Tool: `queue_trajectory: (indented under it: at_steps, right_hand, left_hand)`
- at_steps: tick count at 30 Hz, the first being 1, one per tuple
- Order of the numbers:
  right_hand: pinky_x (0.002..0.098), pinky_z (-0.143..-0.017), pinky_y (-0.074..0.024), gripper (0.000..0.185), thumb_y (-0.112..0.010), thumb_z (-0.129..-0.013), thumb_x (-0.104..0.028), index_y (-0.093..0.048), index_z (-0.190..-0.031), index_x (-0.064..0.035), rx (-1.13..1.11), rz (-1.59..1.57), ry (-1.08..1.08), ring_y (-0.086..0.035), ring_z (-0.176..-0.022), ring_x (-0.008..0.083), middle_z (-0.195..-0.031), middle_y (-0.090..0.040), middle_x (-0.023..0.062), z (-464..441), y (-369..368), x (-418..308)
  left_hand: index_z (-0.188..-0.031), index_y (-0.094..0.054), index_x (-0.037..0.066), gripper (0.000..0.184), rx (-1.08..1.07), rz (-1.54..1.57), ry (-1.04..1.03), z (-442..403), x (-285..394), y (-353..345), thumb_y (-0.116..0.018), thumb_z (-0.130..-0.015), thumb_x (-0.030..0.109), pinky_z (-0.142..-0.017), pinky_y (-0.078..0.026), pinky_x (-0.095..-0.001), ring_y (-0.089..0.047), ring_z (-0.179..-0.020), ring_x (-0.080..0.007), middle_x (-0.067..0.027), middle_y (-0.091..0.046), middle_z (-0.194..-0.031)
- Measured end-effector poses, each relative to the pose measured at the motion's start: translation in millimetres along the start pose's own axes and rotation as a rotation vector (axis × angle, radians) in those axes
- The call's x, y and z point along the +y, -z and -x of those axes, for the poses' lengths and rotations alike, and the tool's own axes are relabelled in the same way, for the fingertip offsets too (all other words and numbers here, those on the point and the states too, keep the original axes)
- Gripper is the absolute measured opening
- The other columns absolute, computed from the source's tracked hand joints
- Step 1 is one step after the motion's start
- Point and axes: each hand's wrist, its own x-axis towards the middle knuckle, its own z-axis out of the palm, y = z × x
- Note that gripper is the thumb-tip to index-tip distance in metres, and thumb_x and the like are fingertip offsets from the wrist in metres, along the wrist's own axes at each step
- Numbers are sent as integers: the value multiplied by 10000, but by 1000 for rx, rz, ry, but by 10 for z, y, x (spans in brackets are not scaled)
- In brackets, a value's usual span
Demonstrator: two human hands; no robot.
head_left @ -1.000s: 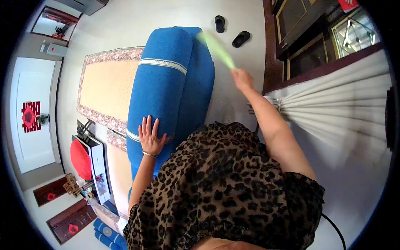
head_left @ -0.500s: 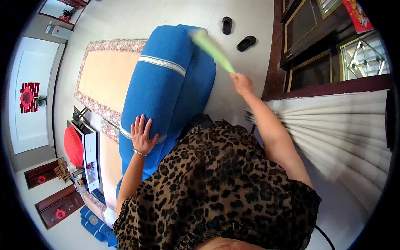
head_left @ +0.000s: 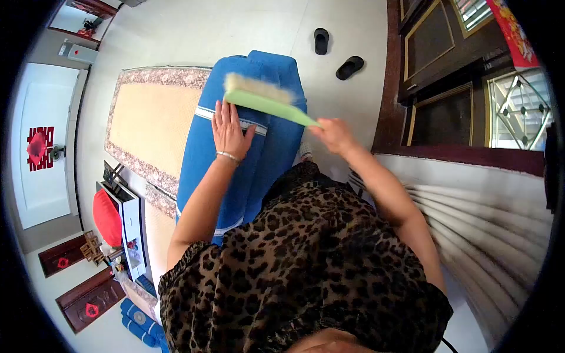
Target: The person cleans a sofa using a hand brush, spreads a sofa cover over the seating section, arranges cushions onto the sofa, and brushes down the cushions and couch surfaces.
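My right hand (head_left: 334, 135) is closed around the handle of a light green brush (head_left: 265, 105). The brush lies across the far part of a blue padded sofa piece (head_left: 259, 165), and its pale bristles are blurred and point away from me. My left hand (head_left: 231, 134) rests on the blue cover with fingers apart, beside a white trim band (head_left: 206, 113). Its fingertips are close to the brush head's left end; whether they touch it, I cannot tell. A bracelet (head_left: 228, 156) circles my left wrist.
Black slippers (head_left: 321, 41) lie on the pale floor beyond. Left of the sofa piece is a beige rug (head_left: 154, 112) with a floral border; a red cushion (head_left: 107, 217) stands by a white cabinet (head_left: 132, 235). A gathered curtain (head_left: 471, 229) hangs at right, below dark doors (head_left: 435, 65).
The brush has swung left and nearer, from the sofa piece's far right edge to across its top. My left hand has moved farther forward along the cover, up to the far trim band.
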Motion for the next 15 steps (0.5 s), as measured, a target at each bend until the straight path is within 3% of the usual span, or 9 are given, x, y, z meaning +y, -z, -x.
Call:
queue_trajectory:
  at_steps: [1,5,8,11,14,15]
  right_hand:
    - [443,-546,-410,498,-423,-899,-499,-583,-743,-54,-11,-38,-34,-549,-565,302,-585,-537,138,5,27,204]
    - [419,-547,-397,463,-443,-901,-463,-591,-782,-40,265,-180,-508,-535,-564,294,-589,-510,145,-27,74,1293]
    - [424,-556,-405,464,-447,-903,-447,-581,-778,-21,227,-209,-271,-540,-571,303,-601,-516,148,-273,411,746]
    - [434,-566,-411,487,-429,-910,-448,-566,-784,1,-94,-27,-65,-544,-576,313,-595,-511,152,-641,538,-2]
    - [438,-566,-413,477,-424,-914,-444,-561,-806,0,-170,-72,-72,-546,-572,316,-589,-513,140,-713,389,291]
    - [434,-566,-413,473,-428,-912,-446,-563,-813,-3,-120,-65,-198,-547,-575,308,-599,-522,137,-707,359,542]
  left_hand:
    - [-1385,-256,10,807,-38,-6,12,-100,-20,-24,-628,-771,379,-1078,-172,-482,-182,-1352,-346,-177,-217,-1453]
    - [-1407,-235,70,820,-116,-34,40,-439,11,-53,-606,-781,446,-1086,-149,-485,-168,-1361,-331,-176,-195,-1463]
    - [-1409,-230,66,828,-140,-33,52,-577,75,-58,-603,-781,456,-1086,-143,-487,-155,-1364,-332,-173,-189,-1465]
    - [-1406,-232,62,837,-186,-23,52,-637,61,-59,-610,-774,458,-1085,-137,-496,-148,-1365,-337,-176,-183,-1466]
    - [-1397,-253,54,835,-179,23,38,-641,46,-42,-623,-762,451,-1069,-151,-519,-167,-1355,-359,-190,-203,-1456]
    - [-1395,-257,52,834,-183,30,37,-657,53,-43,-625,-761,449,-1066,-155,-523,-172,-1353,-362,-193,-208,-1454]
